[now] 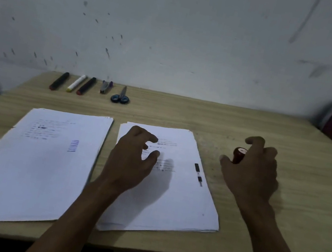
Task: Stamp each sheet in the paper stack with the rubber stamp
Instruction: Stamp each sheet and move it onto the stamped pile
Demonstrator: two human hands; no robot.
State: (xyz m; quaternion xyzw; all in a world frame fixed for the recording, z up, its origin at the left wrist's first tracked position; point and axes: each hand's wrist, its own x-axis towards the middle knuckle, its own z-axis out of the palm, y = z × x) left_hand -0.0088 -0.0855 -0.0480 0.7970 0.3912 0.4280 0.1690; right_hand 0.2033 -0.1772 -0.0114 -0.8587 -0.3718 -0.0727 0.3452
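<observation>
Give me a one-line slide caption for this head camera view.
Right hand reaching around rubber stamp beside the unstamped stack; left hand hovering above it, stamped pile alongside.

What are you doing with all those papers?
A person is stamping papers at a wooden table. The right hand is around a dark red rubber stamp standing on the table beside the right stack. The left hand hovers over that stack with loosely curled fingers, holding nothing. The top sheet there shows no stamp yet. The left stack has a blue stamp mark on top.
</observation>
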